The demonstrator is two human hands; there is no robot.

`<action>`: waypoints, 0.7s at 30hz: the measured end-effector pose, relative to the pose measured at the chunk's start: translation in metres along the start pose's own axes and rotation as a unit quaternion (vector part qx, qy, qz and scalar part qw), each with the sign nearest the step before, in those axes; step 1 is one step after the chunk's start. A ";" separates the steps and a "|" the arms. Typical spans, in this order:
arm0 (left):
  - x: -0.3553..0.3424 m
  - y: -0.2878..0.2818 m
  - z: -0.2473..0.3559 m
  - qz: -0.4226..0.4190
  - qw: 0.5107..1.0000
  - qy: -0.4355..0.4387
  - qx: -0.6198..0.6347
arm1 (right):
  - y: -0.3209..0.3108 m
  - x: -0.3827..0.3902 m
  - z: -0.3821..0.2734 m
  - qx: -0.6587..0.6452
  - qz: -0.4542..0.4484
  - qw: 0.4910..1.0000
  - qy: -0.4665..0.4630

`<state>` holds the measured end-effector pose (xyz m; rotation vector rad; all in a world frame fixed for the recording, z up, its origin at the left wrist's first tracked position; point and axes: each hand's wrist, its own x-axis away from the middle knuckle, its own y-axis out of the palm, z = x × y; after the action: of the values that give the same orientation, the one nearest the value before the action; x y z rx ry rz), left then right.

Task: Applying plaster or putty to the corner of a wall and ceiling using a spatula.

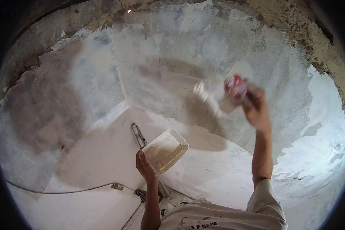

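Observation:
My right hand [255,105] is raised at the right and grips a wide paintbrush [218,96] with a red handle; its white, blurred bristles touch the plastered wall [172,69]. My left hand [145,165] is lower, near the middle, and holds a rectangular plastic tub [165,149] smeared with whitish paint, tilted with its open side facing away from me. The wall is patchy: wet white strokes over grey plaster.
Two wall faces meet at an inner corner [120,76]. A thin cable [65,190] runs along the lower white surface to a small fitting [117,186]. A metal strip [138,135] runs behind the tub. Bare rough masonry [295,23] shows at the top.

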<state>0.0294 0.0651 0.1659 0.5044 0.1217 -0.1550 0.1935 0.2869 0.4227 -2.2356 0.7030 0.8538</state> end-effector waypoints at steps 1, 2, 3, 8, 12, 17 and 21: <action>0.002 0.003 0.004 -0.006 1.000 -0.015 -0.010 | -0.006 -0.013 -0.024 0.094 0.051 0.993 -0.047; 0.002 0.004 0.006 -0.011 0.999 -0.029 -0.022 | -0.009 -0.027 -0.038 0.167 0.093 0.976 -0.106; 0.002 0.003 0.005 -0.020 0.999 -0.028 -0.017 | -0.014 -0.038 -0.051 0.240 0.134 0.947 -0.164; 0.002 -0.002 -0.005 -0.028 0.998 -0.048 0.012 | -0.035 -0.053 -0.071 0.547 0.171 0.782 -0.246; 0.004 0.000 0.003 -0.021 0.999 -0.029 0.021 | -0.034 -0.028 -0.010 0.647 0.148 0.722 -0.199; 0.001 0.001 -0.011 -0.049 0.997 -0.054 0.038 | -0.001 0.037 0.023 0.673 0.005 0.717 -0.183; 0.004 0.003 -0.001 -0.051 0.996 -0.073 0.016 | -0.018 0.010 -0.028 0.603 0.051 0.784 -0.142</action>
<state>0.0341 0.0680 0.1658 0.5174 0.0023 -0.2930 0.2224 0.2761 0.4380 -0.8951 0.8705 0.4965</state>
